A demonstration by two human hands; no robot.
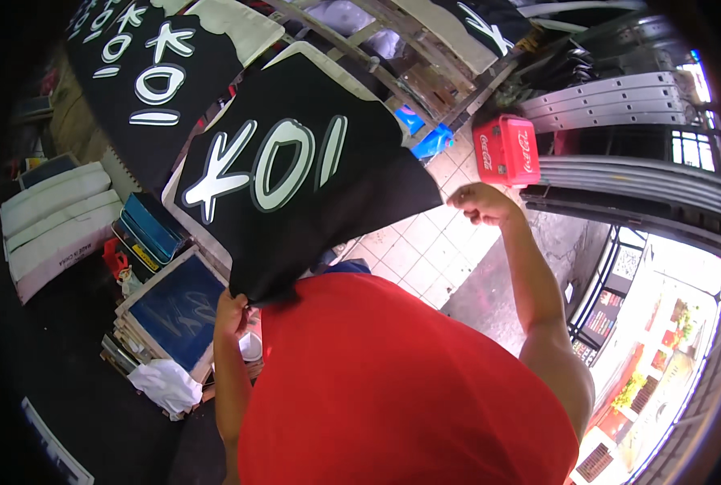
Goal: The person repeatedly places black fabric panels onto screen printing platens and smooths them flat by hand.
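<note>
A black piece of fabric with large white printed lettering [352, 186] lies over a pale board [304, 50], its lower part sagging toward me. My left hand [233, 314] grips its lower left corner. My right hand [485, 204] is raised at the right corner, fingers curled; whether the cloth is between them I cannot make out. Similar printed black pieces [154, 56] lie at the upper left, and another [481, 20] at the top. My red shirt fills the lower middle, with part of the cloth hanging just above it.
At left are wrapped white stacks [57, 214], a teal toolbox [146, 226], a blue screen frame [174, 311] and a white rag [162, 388]. A red cooler [506, 145] sits on the tiled floor [409, 259]. Metal racks [619, 174] line the right, above a bright doorway.
</note>
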